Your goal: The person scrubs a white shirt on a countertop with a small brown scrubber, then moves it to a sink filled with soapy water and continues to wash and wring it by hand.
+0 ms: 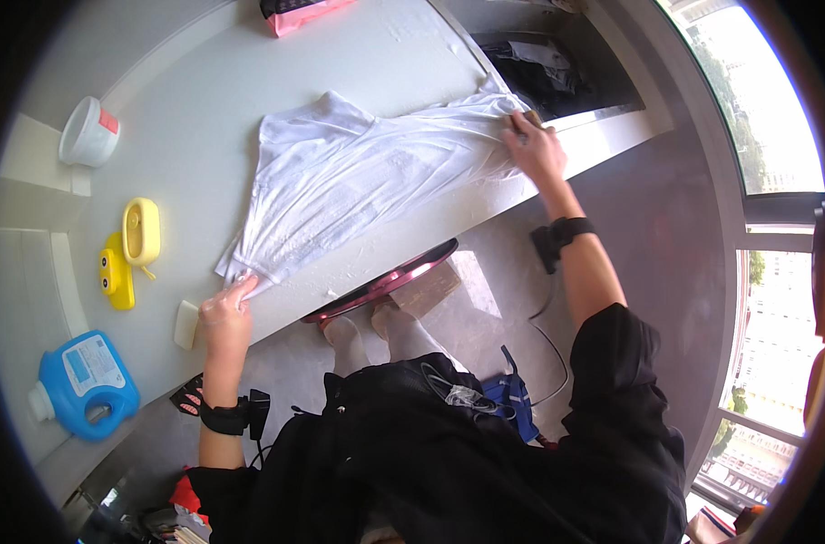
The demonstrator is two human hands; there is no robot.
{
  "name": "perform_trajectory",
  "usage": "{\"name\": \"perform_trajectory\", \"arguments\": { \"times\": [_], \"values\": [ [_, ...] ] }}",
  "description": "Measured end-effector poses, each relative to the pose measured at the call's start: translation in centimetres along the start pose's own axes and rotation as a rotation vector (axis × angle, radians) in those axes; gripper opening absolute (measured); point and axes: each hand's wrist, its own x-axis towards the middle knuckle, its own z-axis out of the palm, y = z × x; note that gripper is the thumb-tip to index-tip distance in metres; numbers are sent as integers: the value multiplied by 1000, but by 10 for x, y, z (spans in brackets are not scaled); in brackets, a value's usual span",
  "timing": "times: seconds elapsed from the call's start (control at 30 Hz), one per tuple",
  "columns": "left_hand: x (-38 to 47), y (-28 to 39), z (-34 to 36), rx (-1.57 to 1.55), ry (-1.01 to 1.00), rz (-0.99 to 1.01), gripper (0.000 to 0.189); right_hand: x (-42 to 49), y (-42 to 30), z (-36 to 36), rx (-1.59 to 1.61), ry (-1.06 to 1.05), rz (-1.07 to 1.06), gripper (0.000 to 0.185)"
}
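A wet white T-shirt (358, 177) lies stretched and creased across the pale countertop (201, 129). Its lower left corner is pinched between the fingers of my left hand (227, 306), which has foam on it. At the other end of the shirt, my right hand (538, 148) grips a small brown object (533, 118), which looks like a scrubbing brush. My fingers cover most of it, and it rests at the cloth's edge by the sink. A whitish bar of soap (186, 325) lies just left of my left wrist.
Dark wet cloth lies in the sink (609, 85) at upper right. Left on the counter are a white tub (91, 132), a yellow soap dish (141, 231), a yellow duck-like holder (116, 275) and a blue detergent jug (89, 384). A pink-rimmed basin (385, 282) stands below the counter's edge.
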Motion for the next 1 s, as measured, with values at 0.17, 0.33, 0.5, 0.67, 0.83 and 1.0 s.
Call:
{"name": "perform_trajectory", "arguments": {
  "times": [0.17,0.33,0.5,0.67,0.83,1.0],
  "values": [
    [1,0,1,39,-15,-38,34,-117,-221,58,204,-302,-920,45],
    [2,2,0,8,-28,-24,33,-70,-124,41,181,-71,-606,43],
    [2,5,-2,-13,-23,-22,32,-15,-13,-6,208,39,-124,40],
    [4,9,-5,-5,-23,-43,32,-102,-207,72,309,-202,-991,46],
    [4,5,0,-36,-38,-42,32,-50,-102,51,177,-67,-598,48],
    [1,-3,5,-62,11,20,35,2,-42,-9,40,-95,-77,37]
  ]
}}
